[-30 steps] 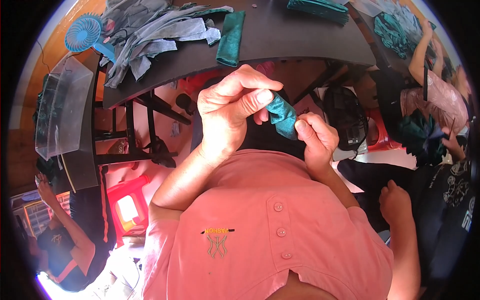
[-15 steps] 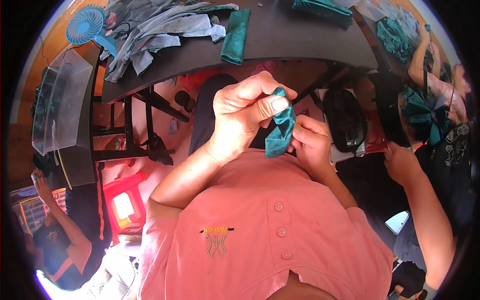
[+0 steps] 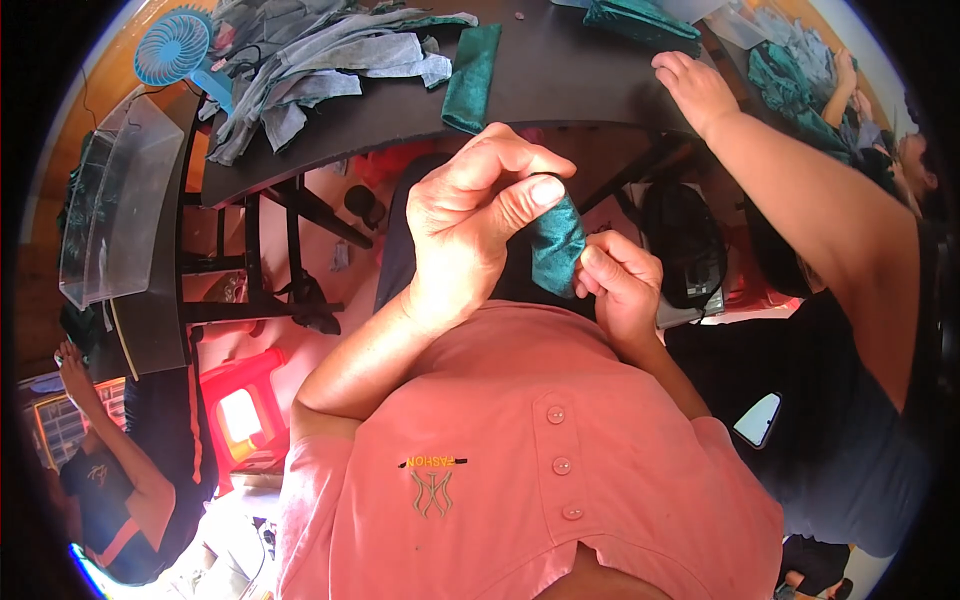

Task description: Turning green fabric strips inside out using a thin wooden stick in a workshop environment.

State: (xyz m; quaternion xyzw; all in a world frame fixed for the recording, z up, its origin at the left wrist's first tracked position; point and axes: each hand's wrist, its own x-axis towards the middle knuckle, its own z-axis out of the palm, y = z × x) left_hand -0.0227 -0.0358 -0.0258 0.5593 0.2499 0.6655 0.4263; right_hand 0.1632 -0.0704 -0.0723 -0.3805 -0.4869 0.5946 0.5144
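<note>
Between my two hands, in front of my chest, hangs a short piece of dark green velvet fabric (image 3: 558, 245). My left hand (image 3: 465, 215) pinches its upper end between thumb and bent forefinger. Lower down, my right hand (image 3: 622, 278) grips its right edge with thumb and fingertips. Slight creases run across the velvet, and its upper end is hidden by my left fingers. Beyond my hands, a flat folded green velvet strip (image 3: 472, 78) lies at the edge of the dark table.
A heap of grey-green fabric strips (image 3: 330, 60) and a blue fan (image 3: 172, 48) are at the table's left. Folded green velvet (image 3: 640, 25) lies at the far right, where a co-worker's hand (image 3: 695, 90) reaches in. A red stool (image 3: 245, 410) stands lower left.
The green velvet piece now shows broader and less twisted, and my left hand has shifted slightly left and up. A co-worker's arm at the right has reached over the table.
</note>
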